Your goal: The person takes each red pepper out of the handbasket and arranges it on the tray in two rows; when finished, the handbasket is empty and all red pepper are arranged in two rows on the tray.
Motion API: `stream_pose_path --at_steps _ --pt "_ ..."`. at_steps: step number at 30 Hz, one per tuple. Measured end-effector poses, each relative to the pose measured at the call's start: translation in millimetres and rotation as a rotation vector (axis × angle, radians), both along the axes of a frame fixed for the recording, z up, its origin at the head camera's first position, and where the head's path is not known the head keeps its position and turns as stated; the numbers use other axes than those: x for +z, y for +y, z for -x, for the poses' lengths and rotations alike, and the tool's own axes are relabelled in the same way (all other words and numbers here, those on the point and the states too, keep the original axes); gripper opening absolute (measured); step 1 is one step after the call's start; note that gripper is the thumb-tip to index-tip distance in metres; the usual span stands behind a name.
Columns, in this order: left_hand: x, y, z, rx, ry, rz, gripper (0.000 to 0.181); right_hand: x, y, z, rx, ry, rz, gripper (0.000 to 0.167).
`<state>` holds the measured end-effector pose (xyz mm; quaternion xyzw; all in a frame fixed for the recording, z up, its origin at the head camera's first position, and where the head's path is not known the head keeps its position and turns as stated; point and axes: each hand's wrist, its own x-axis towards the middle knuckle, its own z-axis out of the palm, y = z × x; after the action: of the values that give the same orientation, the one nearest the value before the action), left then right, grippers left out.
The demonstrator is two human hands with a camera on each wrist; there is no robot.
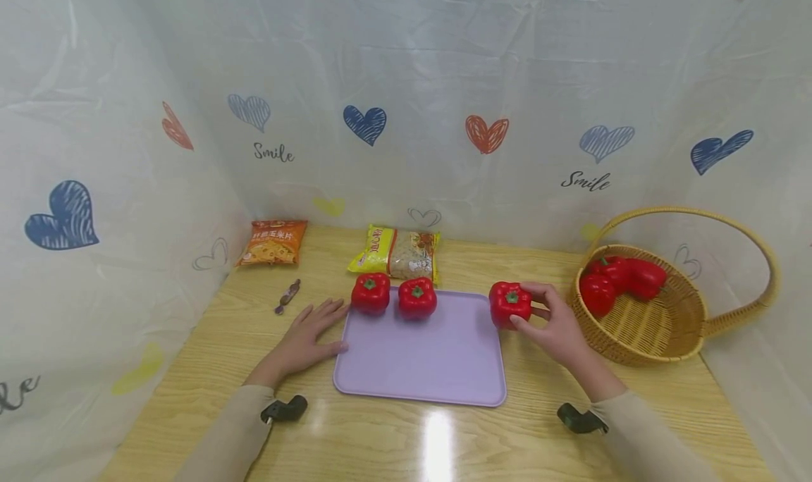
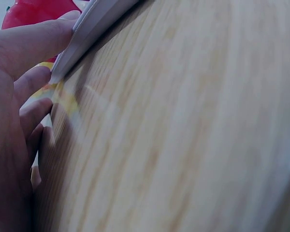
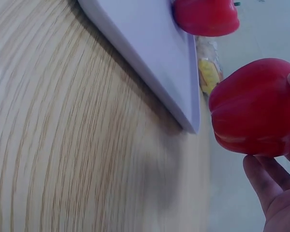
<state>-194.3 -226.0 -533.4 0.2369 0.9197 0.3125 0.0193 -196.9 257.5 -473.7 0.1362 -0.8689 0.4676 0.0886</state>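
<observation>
Above the bench (image 1: 355, 436), grips a pepper (image 1: 509, 307) stem-up in the nearer, right hand (image 1: 558, 332) by the tray's (image 1: 419, 369) far-right corner, with the left hand (image 1: 303, 344) spread, fingers extended, at the left edge.

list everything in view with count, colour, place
tray: 1, lilac, centre
peppers: 2, red, tray's back left
held pepper: 1, red, in right hand
basket: 1, tan, table's right
vegetables: 3, red, in basket
snack bag: 1, orange, back left
packet: 1, yellow, behind tray
wrapped sweet: 1, brown, left of tray
table: 1, tan, underneath
backdrop: 1, patterned white, behind
wrist mounts: 2, dark, cuffs
sleeves: 2, beige, forearms
left hand: 1, tray's left edge
right hand: 1, beside basket
</observation>
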Motion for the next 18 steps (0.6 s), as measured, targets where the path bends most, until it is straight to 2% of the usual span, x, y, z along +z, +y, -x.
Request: stream_pose_path --at_steps 18 --pt "-2.7 -1.2 1.2 0.0 -0.003 0.012 0.075 -13.7 -42 15.8 0.053 -0.087 0.053 0.061"
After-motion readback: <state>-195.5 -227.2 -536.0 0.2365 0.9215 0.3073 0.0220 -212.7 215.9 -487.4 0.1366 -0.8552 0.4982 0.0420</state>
